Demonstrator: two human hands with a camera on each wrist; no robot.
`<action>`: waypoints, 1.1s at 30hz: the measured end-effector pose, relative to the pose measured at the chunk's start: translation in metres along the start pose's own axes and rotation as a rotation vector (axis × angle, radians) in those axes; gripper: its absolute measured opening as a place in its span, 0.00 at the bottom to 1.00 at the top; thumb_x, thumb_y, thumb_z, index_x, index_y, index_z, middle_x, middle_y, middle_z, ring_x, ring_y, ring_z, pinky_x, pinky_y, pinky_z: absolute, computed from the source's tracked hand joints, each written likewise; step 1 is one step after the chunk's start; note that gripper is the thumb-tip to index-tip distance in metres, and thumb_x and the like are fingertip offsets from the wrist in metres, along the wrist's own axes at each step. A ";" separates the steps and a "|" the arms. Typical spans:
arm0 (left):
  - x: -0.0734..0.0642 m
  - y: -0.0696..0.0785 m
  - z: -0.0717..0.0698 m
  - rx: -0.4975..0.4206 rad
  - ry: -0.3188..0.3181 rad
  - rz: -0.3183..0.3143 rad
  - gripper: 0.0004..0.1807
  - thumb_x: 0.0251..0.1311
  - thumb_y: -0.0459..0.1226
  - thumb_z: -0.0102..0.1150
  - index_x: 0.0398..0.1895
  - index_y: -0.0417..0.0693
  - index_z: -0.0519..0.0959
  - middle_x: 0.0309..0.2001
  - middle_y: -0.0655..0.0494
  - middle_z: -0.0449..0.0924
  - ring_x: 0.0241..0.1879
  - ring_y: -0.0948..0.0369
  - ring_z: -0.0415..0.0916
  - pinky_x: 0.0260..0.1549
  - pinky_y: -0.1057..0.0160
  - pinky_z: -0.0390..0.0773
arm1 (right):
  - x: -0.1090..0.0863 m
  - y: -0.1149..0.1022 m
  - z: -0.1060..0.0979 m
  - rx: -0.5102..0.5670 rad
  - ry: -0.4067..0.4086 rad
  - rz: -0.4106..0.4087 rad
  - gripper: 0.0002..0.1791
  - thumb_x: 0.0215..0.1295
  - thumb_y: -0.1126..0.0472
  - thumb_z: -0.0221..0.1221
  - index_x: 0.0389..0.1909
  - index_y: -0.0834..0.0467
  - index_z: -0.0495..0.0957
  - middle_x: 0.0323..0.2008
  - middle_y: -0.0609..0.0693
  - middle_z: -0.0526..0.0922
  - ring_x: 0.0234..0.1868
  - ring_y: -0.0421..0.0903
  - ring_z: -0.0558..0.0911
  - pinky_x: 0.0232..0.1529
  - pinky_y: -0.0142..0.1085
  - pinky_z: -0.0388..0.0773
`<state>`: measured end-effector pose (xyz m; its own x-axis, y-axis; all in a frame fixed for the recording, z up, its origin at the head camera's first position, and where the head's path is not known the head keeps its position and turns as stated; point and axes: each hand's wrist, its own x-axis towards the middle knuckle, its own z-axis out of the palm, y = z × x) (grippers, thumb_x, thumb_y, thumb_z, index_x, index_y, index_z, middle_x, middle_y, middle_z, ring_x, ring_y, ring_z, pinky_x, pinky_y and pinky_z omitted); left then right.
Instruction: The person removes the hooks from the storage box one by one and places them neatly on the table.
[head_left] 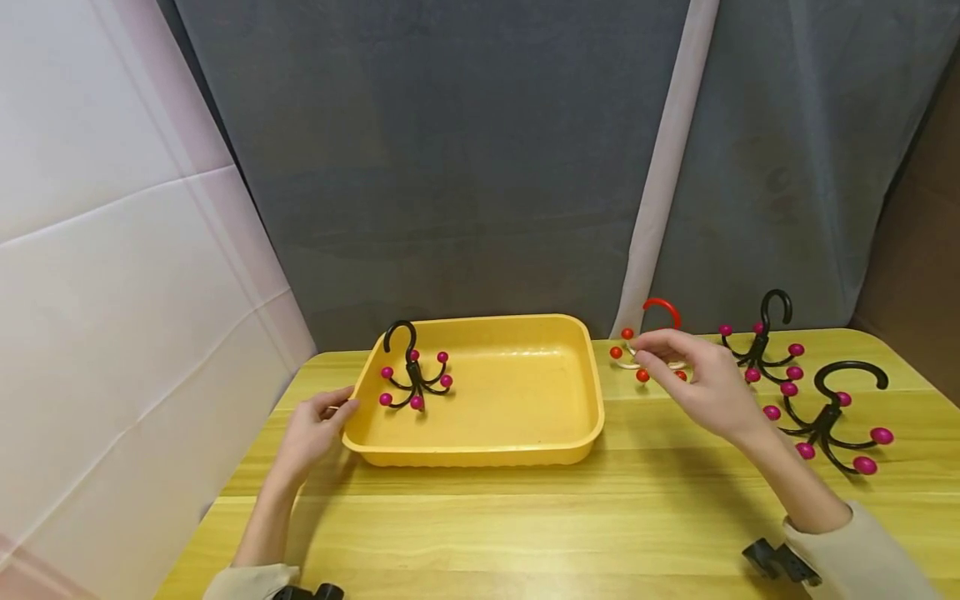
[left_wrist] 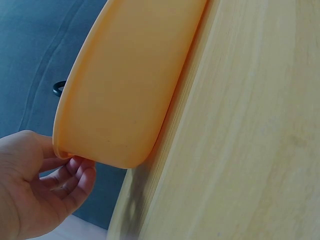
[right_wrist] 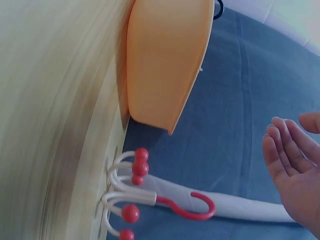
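Observation:
My left hand grips the left rim of a yellow plastic tray, fingers curled under the lip in the left wrist view. Inside the tray, toward its left end, a black claw-shaped hanger with pink ball tips stands hook up. My right hand hovers right of the tray, in front of a white claw hanger with a red hook and red ball tips, partly hidden in the head view. The right wrist view shows this hanger standing on the table, apart from the loosely bent fingers.
Two more black hangers with pink balls stand at the table's right, one at the back and another nearer. A grey curtain hangs behind the wooden table, and white cloth covers the left side.

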<state>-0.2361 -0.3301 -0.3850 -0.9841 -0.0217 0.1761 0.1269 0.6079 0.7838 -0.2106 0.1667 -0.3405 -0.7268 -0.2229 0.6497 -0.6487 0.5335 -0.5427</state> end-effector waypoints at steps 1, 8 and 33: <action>0.000 0.000 0.000 -0.001 0.000 0.000 0.23 0.74 0.36 0.56 0.65 0.27 0.73 0.53 0.33 0.78 0.45 0.53 0.79 0.37 0.73 0.77 | 0.001 0.000 0.002 0.006 -0.005 0.001 0.10 0.68 0.69 0.63 0.49 0.59 0.84 0.42 0.50 0.88 0.39 0.35 0.82 0.39 0.23 0.77; 0.000 -0.001 -0.001 0.000 -0.006 0.002 0.24 0.74 0.36 0.55 0.65 0.27 0.72 0.52 0.33 0.79 0.45 0.51 0.79 0.36 0.72 0.77 | 0.008 -0.002 0.020 0.067 -0.046 0.005 0.09 0.68 0.68 0.63 0.47 0.59 0.84 0.42 0.47 0.87 0.39 0.40 0.83 0.40 0.27 0.80; 0.000 0.000 -0.001 -0.010 -0.009 0.000 0.24 0.74 0.36 0.56 0.65 0.26 0.72 0.52 0.33 0.79 0.44 0.52 0.80 0.36 0.72 0.77 | 0.037 -0.019 0.088 0.239 -0.204 0.037 0.09 0.71 0.65 0.61 0.49 0.62 0.82 0.40 0.51 0.86 0.40 0.45 0.82 0.44 0.37 0.80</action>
<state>-0.2365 -0.3311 -0.3846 -0.9853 -0.0146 0.1703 0.1276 0.6000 0.7898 -0.2448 0.0765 -0.3532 -0.7655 -0.3786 0.5203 -0.6382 0.3432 -0.6892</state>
